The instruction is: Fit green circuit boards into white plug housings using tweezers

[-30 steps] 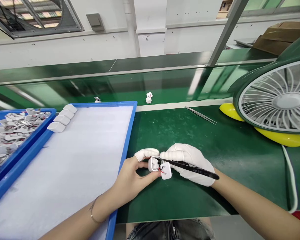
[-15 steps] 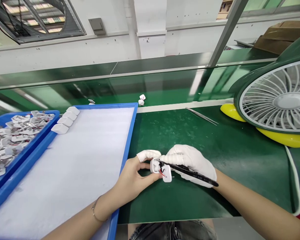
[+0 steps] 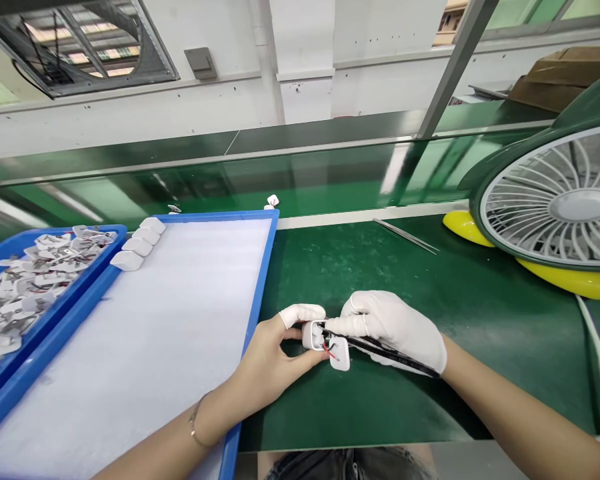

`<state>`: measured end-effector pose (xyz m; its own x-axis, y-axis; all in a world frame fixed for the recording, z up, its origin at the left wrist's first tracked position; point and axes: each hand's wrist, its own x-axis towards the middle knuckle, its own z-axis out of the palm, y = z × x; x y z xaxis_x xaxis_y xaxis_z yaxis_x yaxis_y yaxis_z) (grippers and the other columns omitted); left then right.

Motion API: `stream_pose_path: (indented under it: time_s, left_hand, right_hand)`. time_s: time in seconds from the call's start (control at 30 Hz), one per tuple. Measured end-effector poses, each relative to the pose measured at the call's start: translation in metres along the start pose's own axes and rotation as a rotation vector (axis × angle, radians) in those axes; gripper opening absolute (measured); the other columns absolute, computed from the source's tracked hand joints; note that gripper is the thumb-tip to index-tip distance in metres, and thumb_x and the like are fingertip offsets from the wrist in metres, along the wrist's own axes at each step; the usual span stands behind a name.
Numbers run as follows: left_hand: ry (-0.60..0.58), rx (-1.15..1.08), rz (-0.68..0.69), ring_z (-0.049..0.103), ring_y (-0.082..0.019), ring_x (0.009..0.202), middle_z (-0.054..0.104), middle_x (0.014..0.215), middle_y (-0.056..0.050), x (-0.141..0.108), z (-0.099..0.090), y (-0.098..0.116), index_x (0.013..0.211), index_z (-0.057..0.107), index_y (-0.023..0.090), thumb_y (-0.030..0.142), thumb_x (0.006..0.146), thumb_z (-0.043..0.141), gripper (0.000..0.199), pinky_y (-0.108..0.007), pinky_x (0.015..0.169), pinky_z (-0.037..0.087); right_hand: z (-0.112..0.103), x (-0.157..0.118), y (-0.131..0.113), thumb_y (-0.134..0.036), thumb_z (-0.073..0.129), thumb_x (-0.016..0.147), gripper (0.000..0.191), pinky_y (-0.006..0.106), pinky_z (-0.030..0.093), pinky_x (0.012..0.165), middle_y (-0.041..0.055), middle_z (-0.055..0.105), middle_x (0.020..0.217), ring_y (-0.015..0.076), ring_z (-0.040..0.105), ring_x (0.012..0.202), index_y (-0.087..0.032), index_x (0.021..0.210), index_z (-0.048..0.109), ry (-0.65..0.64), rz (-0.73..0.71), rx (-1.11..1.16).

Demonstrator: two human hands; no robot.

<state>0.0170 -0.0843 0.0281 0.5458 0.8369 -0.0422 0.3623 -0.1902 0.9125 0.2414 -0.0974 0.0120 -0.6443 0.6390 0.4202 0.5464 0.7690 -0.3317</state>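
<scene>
My left hand [image 3: 275, 353], with a white cover on one finger, grips a small white plastic housing [image 3: 308, 335] between fingers and thumb. The housing's open side faces right and shows parts inside. From it a square white cover plate [image 3: 340, 355] hangs on red and black wires. My right hand [image 3: 390, 327], in a white glove, is closed around black tweezers [image 3: 395, 355]. Their tips reach the housing's opening; what exactly they touch is too small to make out.
A blue tray [image 3: 265, 273] lined in white lies left, four-sided white housings [image 3: 139, 246] lined up at its far edge. Beside it a blue bin [image 3: 120, 235] holds many wired white parts [image 3: 45, 267]. Metal tweezers [image 3: 405, 236] lie ahead; a fan [image 3: 555, 200] stands right.
Both hands have shifted slightly right and down in view with the housing. The right hand has turned a little, and the black tweezers lie closer against the glove.
</scene>
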Motion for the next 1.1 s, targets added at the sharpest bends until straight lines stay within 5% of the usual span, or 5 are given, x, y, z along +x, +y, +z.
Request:
stream_pose_path:
  time_s: [0.3,0.5,0.73,0.9,1.1]
  left_hand:
    - [0.165,0.163,0.348,0.069,-0.013,0.087,0.067,0.107,-0.005,-0.001,-0.003,-0.009,0.11,0.054,0.023,0.015,0.078,0.067,0.036,-0.022,0.077,0.059]
    - [0.285,0.359,0.669,0.064,-0.017,0.101,0.065,0.109,-0.01,-0.002,-0.01,-0.007,0.117,0.05,0.02,0.004,0.076,0.066,0.047,-0.029,0.086,0.057]
    - [0.294,0.54,0.722,0.061,-0.016,0.102,0.065,0.106,-0.009,-0.001,-0.016,-0.004,0.114,0.053,0.015,0.002,0.075,0.067,0.043,-0.029,0.089,0.053]
    - [0.352,0.564,0.642,0.062,-0.013,0.087,0.065,0.102,-0.008,0.001,-0.016,-0.011,0.113,0.051,0.015,0.01,0.076,0.067,0.04,-0.025,0.074,0.054]
    - [0.384,0.573,0.676,0.064,-0.013,0.081,0.064,0.097,-0.009,0.002,-0.013,-0.009,0.11,0.049,0.014,0.009,0.075,0.067,0.039,-0.022,0.068,0.054]
  right_hand:
    - [0.0,0.003,-0.006,-0.027,0.057,0.089,0.013,0.023,0.043,0.067,-0.0009,0.064,0.071,0.0099,0.058,0.066,-0.021,0.085,0.068,0.352,0.514,0.341]
    - [0.012,0.008,0.009,-0.051,0.048,0.09,0.044,0.023,0.042,0.049,0.0034,0.061,0.054,0.0117,0.053,0.049,-0.012,0.077,0.066,0.214,0.976,0.819]
    - [-0.006,0.005,-0.017,-0.031,0.051,0.092,0.022,0.024,0.05,0.066,0.0049,0.067,0.097,0.014,0.062,0.079,-0.02,0.09,0.069,0.392,0.518,0.738]
    - [-0.008,0.008,-0.052,-0.036,0.049,0.094,0.027,0.032,0.05,0.089,0.0089,0.065,0.108,0.0174,0.063,0.096,-0.018,0.097,0.069,0.196,0.107,0.986]
    - [0.003,0.009,-0.042,-0.018,0.051,0.09,0.021,0.04,0.043,0.102,0.0084,0.06,0.12,0.0201,0.055,0.113,-0.02,0.104,0.066,0.295,0.183,0.834]
